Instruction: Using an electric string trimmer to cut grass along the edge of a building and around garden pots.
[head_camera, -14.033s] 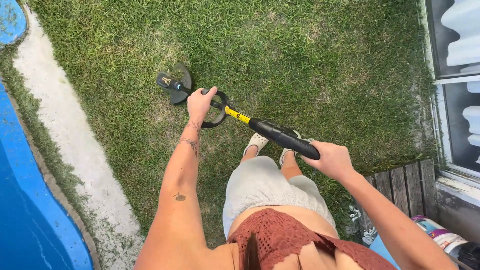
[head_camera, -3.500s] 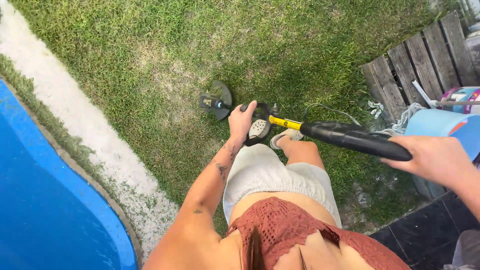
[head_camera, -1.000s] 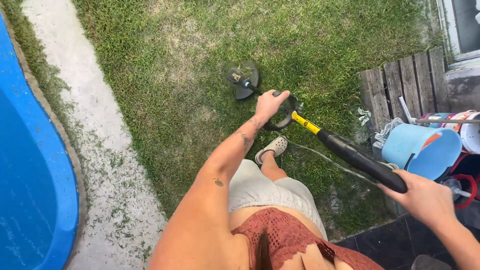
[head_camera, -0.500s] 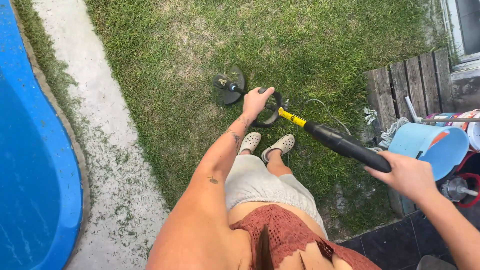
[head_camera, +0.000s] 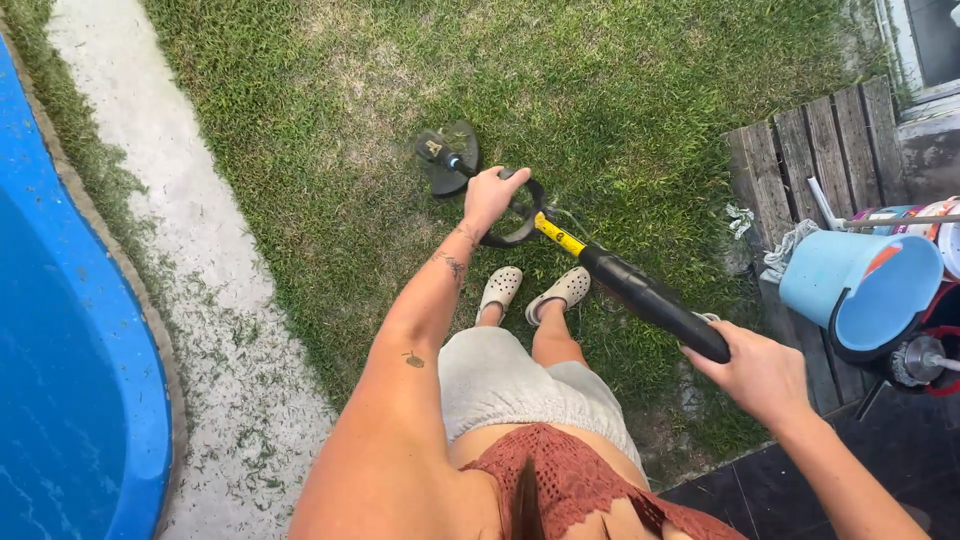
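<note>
A small yellow label (head_camera: 433, 147) sits on the black trimmer head, just beyond the left hand's fingers (head_camera: 503, 181). A yellow printed band (head_camera: 558, 236) wraps the shaft between both hands, close behind those fingers.

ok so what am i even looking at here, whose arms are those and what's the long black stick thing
The camera sits on a person's head and looks straight down, so the arms are their own. The long thing is a grass trimmer, black with a yellow section. The left hand grips its loop handle; the right hand holds the rear grip. Its cutting head is low over the lawn. Their pale clogs stand on the grass. Left lies a blue pool with a pale paved border; right, a light blue bucket on wooden planks.
</note>
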